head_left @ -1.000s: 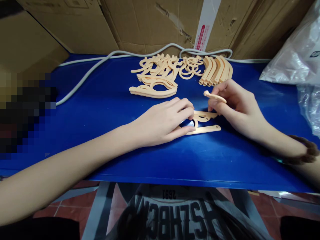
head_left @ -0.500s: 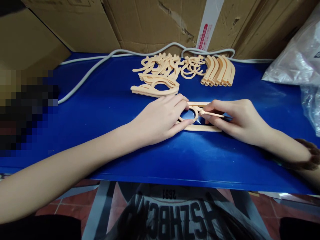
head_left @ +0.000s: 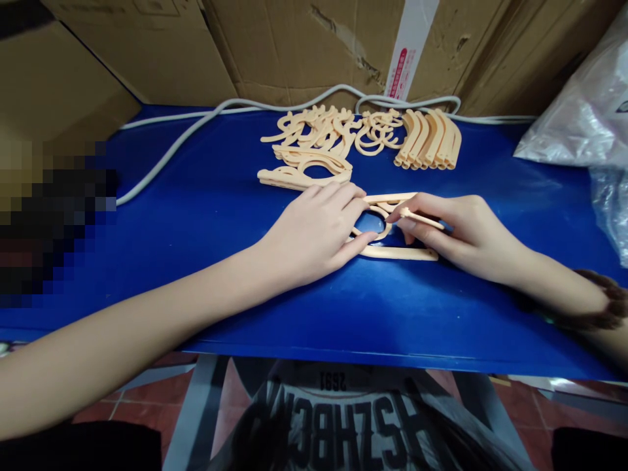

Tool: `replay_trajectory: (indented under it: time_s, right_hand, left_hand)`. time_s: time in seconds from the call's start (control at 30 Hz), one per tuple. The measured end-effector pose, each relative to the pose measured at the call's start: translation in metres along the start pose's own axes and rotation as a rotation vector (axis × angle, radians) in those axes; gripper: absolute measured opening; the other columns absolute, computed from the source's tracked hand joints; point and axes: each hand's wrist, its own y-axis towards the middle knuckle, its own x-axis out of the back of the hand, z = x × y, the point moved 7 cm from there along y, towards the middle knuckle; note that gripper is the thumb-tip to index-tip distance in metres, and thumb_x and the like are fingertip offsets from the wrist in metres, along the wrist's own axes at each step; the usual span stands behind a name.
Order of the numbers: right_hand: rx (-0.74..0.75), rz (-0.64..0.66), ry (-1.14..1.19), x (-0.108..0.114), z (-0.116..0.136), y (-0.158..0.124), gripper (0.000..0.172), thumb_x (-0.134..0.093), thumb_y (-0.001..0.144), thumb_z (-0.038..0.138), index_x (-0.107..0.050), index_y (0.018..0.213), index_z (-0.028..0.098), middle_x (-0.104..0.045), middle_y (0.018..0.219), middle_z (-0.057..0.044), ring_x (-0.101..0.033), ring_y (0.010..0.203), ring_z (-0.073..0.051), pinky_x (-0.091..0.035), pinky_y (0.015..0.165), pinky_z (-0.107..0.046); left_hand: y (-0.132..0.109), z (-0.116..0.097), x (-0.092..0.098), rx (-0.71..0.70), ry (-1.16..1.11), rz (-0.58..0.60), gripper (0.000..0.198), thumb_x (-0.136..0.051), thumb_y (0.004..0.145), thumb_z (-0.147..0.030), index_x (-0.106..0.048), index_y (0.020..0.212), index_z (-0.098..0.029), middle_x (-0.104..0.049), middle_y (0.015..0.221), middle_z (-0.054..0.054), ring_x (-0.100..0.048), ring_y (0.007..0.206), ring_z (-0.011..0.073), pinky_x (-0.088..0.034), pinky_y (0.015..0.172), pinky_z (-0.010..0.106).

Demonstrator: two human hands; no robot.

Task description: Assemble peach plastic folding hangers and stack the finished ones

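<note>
Left hand [head_left: 321,226] is half curled over a cream frame [head_left: 402,253] flat on the blue table [head_left: 343,314], thumb right by its round hole, basically pinning it down. Over at the frame's right end, the right hand [head_left: 456,226] has a skinny knob-ended piece [head_left: 424,219] pinched in loosely bent fingers.
</note>
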Motion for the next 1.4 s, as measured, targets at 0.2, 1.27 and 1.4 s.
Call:
replay_trajectory:
  time_s: [0.2,1.27,1.4]
  right_hand:
    - [-0.01,-0.03,0.006,0.001,-0.001,0.001,0.026,-0.065,0.112,0.048,-0.072,0.099,0.026,-0.071,0.073,0.004,-0.058,0.058,-0.013,-0.041,0.058,-0.03]
    - [-0.101,-0.175,-0.056,0.013,-0.001,-0.002,0.065,-0.046,0.113,0.084,-0.066,0.086,0.029,-0.06,0.062,0.004,-0.051,0.054,-0.016,-0.037,0.061,-0.038]
    - [-0.057,-0.11,-0.095,0.01,-0.001,-0.003,0.056,-0.047,0.118,0.071,-0.071,0.093,0.027,-0.06,0.065,0.003,-0.053,0.055,-0.015,-0.037,0.061,-0.036]
  left_hand:
    - [0.001,-0.002,0.006,-0.006,0.006,-0.003,0.05,-0.047,0.122,-0.042,-0.073,0.141,-0.004,-0.076,0.146,0.028,-0.069,0.146,0.0433,-0.058,0.122,0.056]
    - [0.003,-0.005,-0.012,-0.205,-0.324,0.193,0.029,-0.051,0.122,-0.031,-0.067,0.142,-0.017,-0.06,0.17,0.023,-0.047,0.172,0.0407,-0.036,0.144,0.069]
    - [0.003,-0.003,-0.012,-0.189,-0.308,0.166,0.026,-0.053,0.121,-0.031,-0.068,0.138,-0.018,-0.059,0.172,0.023,-0.043,0.174,0.0436,-0.035,0.143,0.073]
